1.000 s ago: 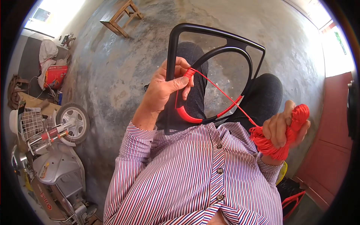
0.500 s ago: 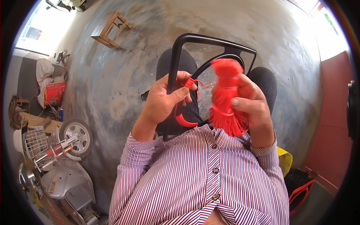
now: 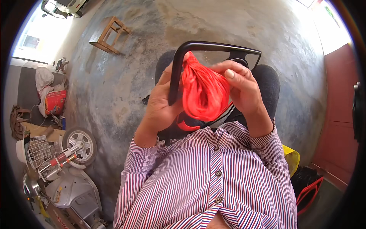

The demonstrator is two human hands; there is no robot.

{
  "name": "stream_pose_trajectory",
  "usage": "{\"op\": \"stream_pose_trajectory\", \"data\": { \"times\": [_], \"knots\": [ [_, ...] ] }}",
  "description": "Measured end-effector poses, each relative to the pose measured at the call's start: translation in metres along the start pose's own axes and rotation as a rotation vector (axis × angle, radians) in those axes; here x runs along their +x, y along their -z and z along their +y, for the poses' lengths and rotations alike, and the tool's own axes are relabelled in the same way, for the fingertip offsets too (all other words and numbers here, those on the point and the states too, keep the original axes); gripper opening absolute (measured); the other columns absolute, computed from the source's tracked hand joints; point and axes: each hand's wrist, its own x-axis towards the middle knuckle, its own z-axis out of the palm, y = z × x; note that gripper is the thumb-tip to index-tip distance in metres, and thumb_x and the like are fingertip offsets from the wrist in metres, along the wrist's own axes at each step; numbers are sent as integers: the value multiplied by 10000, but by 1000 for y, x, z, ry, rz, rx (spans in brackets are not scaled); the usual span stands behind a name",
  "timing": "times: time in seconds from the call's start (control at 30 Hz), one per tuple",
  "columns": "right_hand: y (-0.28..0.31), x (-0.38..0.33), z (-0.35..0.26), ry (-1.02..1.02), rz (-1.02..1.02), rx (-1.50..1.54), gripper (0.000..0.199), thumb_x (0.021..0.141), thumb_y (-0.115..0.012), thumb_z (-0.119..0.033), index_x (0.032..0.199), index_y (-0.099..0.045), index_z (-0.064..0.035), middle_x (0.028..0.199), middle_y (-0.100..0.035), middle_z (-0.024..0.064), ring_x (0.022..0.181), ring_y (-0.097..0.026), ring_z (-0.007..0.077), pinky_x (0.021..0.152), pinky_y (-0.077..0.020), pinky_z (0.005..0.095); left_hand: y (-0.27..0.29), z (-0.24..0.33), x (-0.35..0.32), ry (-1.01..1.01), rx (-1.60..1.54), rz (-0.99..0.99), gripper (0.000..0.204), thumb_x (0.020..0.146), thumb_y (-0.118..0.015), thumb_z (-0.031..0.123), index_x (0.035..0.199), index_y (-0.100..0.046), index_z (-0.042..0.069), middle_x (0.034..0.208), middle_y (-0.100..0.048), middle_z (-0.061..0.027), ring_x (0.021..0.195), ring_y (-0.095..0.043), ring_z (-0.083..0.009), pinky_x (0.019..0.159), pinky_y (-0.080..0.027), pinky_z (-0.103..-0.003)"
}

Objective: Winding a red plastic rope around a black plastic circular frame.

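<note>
A thick looped hank of red cord (image 3: 204, 93) hangs between my hands, inside a black tubular frame (image 3: 225, 46). My left hand (image 3: 162, 103) is behind the frame's left bar, closed at the hank's left side; the hank hides most of its fingers. My right hand (image 3: 244, 87) has thumb and forefinger together at the hank's upper right edge, slightly blurred. Below the hank, a curved red band (image 3: 187, 126) shows on the ring inside the frame. The hank covers most of that ring and the cord wound on it. The frame rests over my knees.
A small wooden stool (image 3: 110, 35) stands on the concrete floor at the far left. To my left is a grey scooter (image 3: 72, 187) with its wheel (image 3: 79, 145) and a red package (image 3: 55, 102). A yellow bag (image 3: 291, 158) and a black bag (image 3: 305, 179) are at my right.
The hank has moved left from my right hand's grip to in front of my left hand, and its loops now face up. My right hand has shifted slightly left. The wound cord is now hidden.
</note>
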Motion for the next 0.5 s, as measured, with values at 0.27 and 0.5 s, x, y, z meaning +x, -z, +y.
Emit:
{"op": "stream_pose_trajectory", "data": {
  "times": [0.27, 0.5],
  "knots": [
    [-5, 6, 21, -442, -19, 919, 256, 935, -635, -178, 1095, -603, 19, 1024, -683, 131, 945, -681, 222, 849, -575, 365, -9, 15, -10, 149, -408, -45, 558, 777, -723, 89, 1307, -590, -20, 1595, -258, -174, 1455, -296, -315, 1168, -236, -421],
    [-2, 22, 29, -263, 132, 675, 259, 905, -625, -148, 1113, -611, 6, 1057, -685, 112, 962, -676, 223, 888, -548, 365, -3, 11, -14, 217, -272, -48, 389, 779, -738, 136, 1142, -680, 8, 1583, -284, -190, 1442, -319, -316, 1156, -250, -435]
  ]
}}
